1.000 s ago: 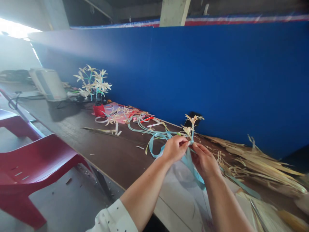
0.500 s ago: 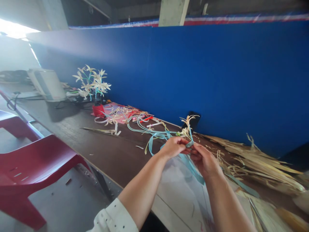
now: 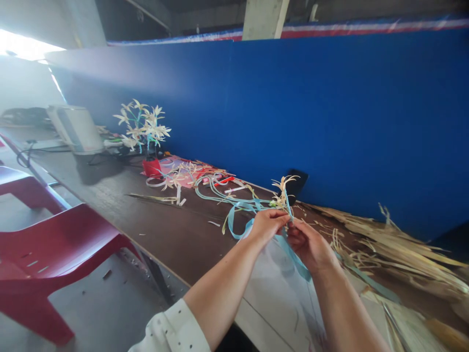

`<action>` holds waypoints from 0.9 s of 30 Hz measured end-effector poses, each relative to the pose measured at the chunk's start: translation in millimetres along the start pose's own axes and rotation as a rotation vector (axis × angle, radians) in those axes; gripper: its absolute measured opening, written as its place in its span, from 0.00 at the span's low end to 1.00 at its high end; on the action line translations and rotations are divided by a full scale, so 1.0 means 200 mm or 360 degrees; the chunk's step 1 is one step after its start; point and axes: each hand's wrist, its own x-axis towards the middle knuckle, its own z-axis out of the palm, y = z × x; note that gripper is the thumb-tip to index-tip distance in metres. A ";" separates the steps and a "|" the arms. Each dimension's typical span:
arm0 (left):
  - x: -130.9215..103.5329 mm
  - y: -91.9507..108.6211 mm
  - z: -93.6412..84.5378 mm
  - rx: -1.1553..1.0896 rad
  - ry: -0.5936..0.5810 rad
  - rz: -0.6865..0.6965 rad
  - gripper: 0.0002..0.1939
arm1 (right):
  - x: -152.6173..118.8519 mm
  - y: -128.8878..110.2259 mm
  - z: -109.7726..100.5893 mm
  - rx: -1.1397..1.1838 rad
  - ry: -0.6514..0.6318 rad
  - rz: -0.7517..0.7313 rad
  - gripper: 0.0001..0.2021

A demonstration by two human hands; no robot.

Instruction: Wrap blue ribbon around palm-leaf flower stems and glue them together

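Note:
A handmade flower stem (image 3: pixel 286 199) with pale, curling petals and a light-blue wrapped stalk stands upright between my hands. My left hand (image 3: pixel 266 228) pinches the lower stalk from the left, thumb and finger pressed together. From the right, my right hand (image 3: pixel 310 243) pinches the same spot, its other fingers curled beneath. A light-blue ribbon (image 3: pixel 296 261) trails below the hands, and its loose loops (image 3: pixel 234 224) lie on the table to the left. The fingertips hide where the ribbon meets the stalk.
A phone-like black slab (image 3: pixel 299 184) leans on the blue partition (image 3: pixel 330 107). Dry straw-like strips (image 3: pixel 388 239) lie right. Left are a red pot (image 3: pixel 151 168) of similar flowers, scattered strips and pens, a whitish appliance (image 3: pixel 76 128) and a red chair (image 3: pixel 66 244).
The short ribbon piece showing across the stalk between my fingertips is now out of sight, and the fingertips sit closer together. The view has shifted slightly.

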 end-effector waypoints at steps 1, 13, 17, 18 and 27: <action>0.00 0.00 0.00 0.0017 0.0005 0.0026 0.11 | 0.00 0.00 0.00 0.0009 0.0002 0.0006 0.08; -0.01 0.01 -0.01 0.0069 0.0008 0.0158 0.15 | 0.00 0.00 -0.04 0.0011 -0.0009 0.0051 0.09; -0.01 0.02 -0.02 0.0079 -0.0041 0.0189 0.15 | 0.00 -0.01 -0.04 0.0118 -0.0007 0.0126 0.10; -0.01 0.02 -0.02 0.0083 -0.0049 0.0197 0.16 | 0.00 -0.01 -0.04 0.0128 -0.0014 0.0133 0.11; -0.01 0.02 -0.03 0.0097 -0.0110 0.0262 0.19 | 0.00 -0.01 -0.05 0.0159 -0.0068 0.0118 0.13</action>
